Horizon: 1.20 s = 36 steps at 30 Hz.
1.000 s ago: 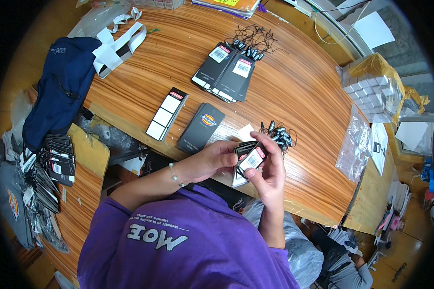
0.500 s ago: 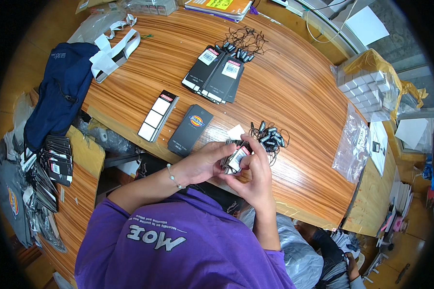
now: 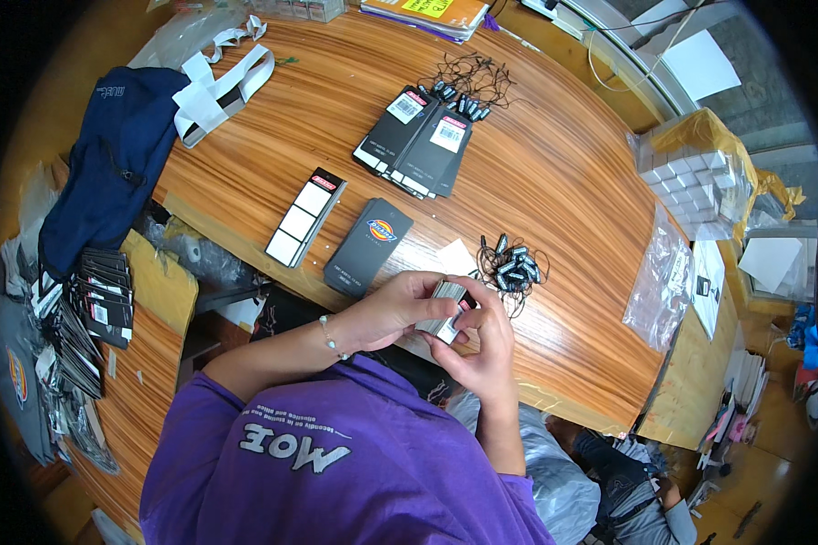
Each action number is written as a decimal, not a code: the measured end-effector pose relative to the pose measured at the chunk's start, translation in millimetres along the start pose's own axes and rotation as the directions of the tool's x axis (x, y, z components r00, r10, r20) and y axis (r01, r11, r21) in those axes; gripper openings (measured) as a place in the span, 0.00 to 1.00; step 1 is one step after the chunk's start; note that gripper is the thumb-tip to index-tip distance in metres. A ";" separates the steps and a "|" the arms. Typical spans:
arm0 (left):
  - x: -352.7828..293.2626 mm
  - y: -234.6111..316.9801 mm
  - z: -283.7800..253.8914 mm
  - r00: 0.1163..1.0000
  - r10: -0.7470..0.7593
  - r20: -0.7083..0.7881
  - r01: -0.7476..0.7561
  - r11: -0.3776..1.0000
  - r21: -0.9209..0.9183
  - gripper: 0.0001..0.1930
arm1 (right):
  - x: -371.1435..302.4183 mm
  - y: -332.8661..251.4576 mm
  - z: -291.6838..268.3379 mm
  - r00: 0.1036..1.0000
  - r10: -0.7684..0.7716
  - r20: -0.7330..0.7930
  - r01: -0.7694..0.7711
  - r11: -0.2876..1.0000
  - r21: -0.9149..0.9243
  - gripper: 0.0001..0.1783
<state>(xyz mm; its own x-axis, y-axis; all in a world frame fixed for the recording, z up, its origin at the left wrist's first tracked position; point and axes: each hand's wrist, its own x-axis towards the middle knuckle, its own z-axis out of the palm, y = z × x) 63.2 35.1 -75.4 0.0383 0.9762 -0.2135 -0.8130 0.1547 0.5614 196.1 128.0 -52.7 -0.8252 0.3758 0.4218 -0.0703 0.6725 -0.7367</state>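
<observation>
Tag stack (image 3: 447,294) | red label (image 3: 464,306) partly covered | left fingers (image 3: 420,285), right fingers (image 3: 491,313) clasping it | nearby card (image 3: 358,261): oval emblem (image 3: 382,230)

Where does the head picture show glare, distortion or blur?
Head view: glare on the table beside the small white card; shiny streaks on the clear plastic bag; table edges bow; picture corners black; held tags too small to judge sharpness.

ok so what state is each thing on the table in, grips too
Left grip: closed on held tag stack
Right grip: closed on same stack
White-panelled tags: stacked, panels up
Dark tags: stacked, lying flat
Corded tags: overlapping, cords tangled
Black cords: heaped, tangled
Clear bag: flat, wrinkled
</observation>
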 end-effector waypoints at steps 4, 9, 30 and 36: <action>-2.6 1.8 -3.0 1.000 -0.001 -0.024 0.001 1.000 -0.019 0.20 | 4.6 -8.8 5.7 0.980 0.197 0.031 -0.199 0.968 0.154 0.21; -11.1 10.1 1.9 0.997 0.038 -0.061 -0.038 0.999 0.008 0.18 | 10.5 -0.2 -2.9 0.979 0.073 0.192 -0.105 0.981 0.166 0.20; -31.0 50.5 -8.0 0.885 0.457 -0.087 -0.387 0.827 0.408 0.21 | -47.9 -8.0 27.7 0.924 0.075 0.374 0.094 0.906 -0.413 0.20; -31.5 44.7 -3.8 0.904 0.409 -0.120 -0.368 0.891 0.267 0.19 | -36.8 -9.8 12.2 0.926 0.346 -0.150 -0.341 0.938 0.057 0.05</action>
<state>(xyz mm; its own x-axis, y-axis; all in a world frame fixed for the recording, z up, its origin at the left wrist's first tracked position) 23.4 10.7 -46.6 -0.3678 0.9280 -0.0592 -0.5829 -0.1805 0.7922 220.3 99.8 -67.5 -0.7047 0.6761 0.2153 0.1834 0.4667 -0.8652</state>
